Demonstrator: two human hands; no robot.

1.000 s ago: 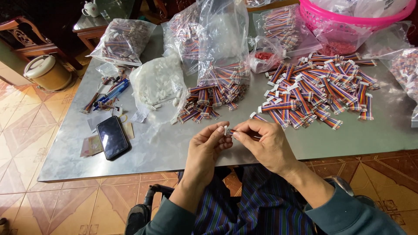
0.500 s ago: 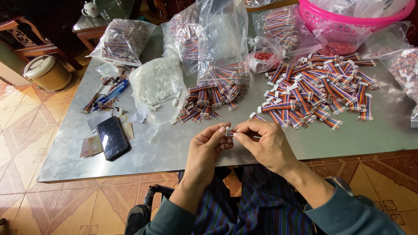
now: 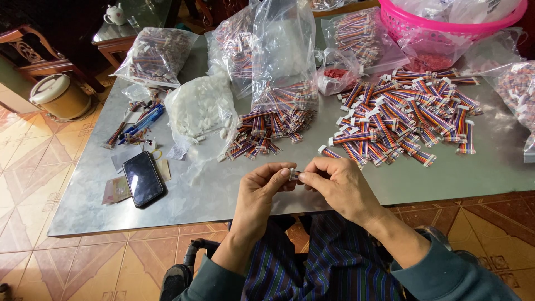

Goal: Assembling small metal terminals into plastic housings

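1. Centre of the frame: left hand (image 3: 261, 189) and right hand (image 3: 337, 187) meet over the near edge of the grey metal table (image 3: 223, 195), fingers of both pinched shut on one small white plastic connector piece (image 3: 294, 174).
2. Right of centre, a loose pile of rainbow-striped ribbon cables (image 3: 398, 117).
3. Lower left, a black smartphone (image 3: 143, 178) lying flat.
4. Top right, a pink plastic basket (image 3: 401, 25).

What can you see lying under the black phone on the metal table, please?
Under the black phone a tan paper slip sticks out on one side and folded banknote-like papers on the other. How far they run beneath is covered by the phone.
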